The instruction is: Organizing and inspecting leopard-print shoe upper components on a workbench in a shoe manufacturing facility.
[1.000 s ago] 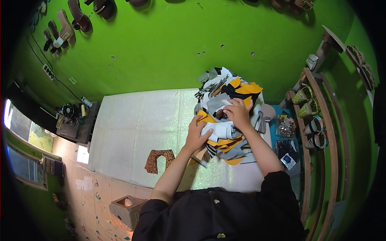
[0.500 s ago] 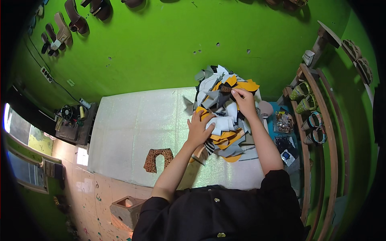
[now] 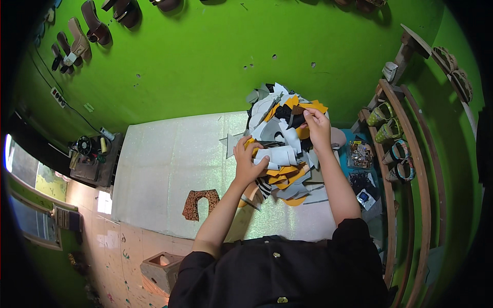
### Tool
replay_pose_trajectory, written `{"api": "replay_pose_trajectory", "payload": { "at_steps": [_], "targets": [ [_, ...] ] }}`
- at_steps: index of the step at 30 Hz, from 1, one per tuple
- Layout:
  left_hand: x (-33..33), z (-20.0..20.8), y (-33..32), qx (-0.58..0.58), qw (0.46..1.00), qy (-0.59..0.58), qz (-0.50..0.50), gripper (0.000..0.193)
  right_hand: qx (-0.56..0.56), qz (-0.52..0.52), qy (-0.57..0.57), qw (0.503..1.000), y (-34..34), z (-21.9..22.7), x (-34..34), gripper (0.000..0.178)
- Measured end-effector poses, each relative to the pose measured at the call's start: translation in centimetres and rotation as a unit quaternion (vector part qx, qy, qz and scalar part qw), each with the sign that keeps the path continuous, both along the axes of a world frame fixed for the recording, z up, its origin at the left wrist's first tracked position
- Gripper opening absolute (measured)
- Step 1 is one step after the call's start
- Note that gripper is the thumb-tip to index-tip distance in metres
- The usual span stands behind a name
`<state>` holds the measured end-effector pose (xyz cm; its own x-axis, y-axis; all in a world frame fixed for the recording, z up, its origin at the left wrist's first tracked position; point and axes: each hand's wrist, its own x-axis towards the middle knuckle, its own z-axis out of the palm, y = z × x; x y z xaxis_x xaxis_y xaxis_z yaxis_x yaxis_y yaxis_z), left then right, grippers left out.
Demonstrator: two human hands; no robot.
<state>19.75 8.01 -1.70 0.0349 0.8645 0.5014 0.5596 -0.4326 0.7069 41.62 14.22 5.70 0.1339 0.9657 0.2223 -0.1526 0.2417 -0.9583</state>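
Note:
A heaped pile of material scraps (image 3: 287, 175), in white, grey, yellow and black, lies on the table. My left hand (image 3: 248, 161) rests on the pile's left side, its fingers spread over yellow and white pieces. At the upper right of the heap, my right hand (image 3: 319, 129) pinches a small brown scrap (image 3: 298, 110) between thumb and fingers. A grey pointed scrap (image 3: 232, 146) sticks out to the left of the pile. Apart from the heap, a leopard-print U-shaped piece (image 3: 191, 204) lies near the table's front edge.
The table (image 3: 164, 159) has a pale shiny cover and stands against a green wall. To the right are a box of small parts (image 3: 360, 154) and a wooden rack (image 3: 418, 190) with sandals (image 3: 385, 131). A hollow block (image 3: 162, 269) stands on the floor at the front.
My right hand has shifted a little to the right with the brown scrap. My left hand has moved slightly left, and the grey pointed scrap now lies flatter beside the pile.

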Motion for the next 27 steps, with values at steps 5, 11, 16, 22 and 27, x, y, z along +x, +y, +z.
{"api": "replay_pose_trajectory", "payload": {
  "at_steps": [5,11,16,22,27],
  "targets": [
    [0.2,0.4,0.9,0.03,0.994,-0.106,0.005,0.043,0.062,0.024,-0.183,0.981,-0.6,-0.3,-0.2,0.017],
    [-0.1,1.7,4.5,-0.012,0.999,-0.048,0.008,0.046,0.055,0.041,-0.417,0.906,-0.1,-1.2,-1.3,0.023],
    [0.6,0.1,6.9,-0.126,0.99,0.026,-0.063,0.057,0.043,0.108,-0.624,0.773,0.4,-2.6,-2.5,0.026],
    [0.4,2.5,3.8,-0.184,0.966,0.142,-0.11,0.028,-0.001,0.227,-0.594,0.772,-0.1,-2.4,-0.9,0.026],
    [0.8,2.2,3.5,-0.175,0.97,0.141,-0.088,0.022,0.065,0.08,-0.476,0.873,1.6,-1.3,-1.1,0.022]
  ]
}}
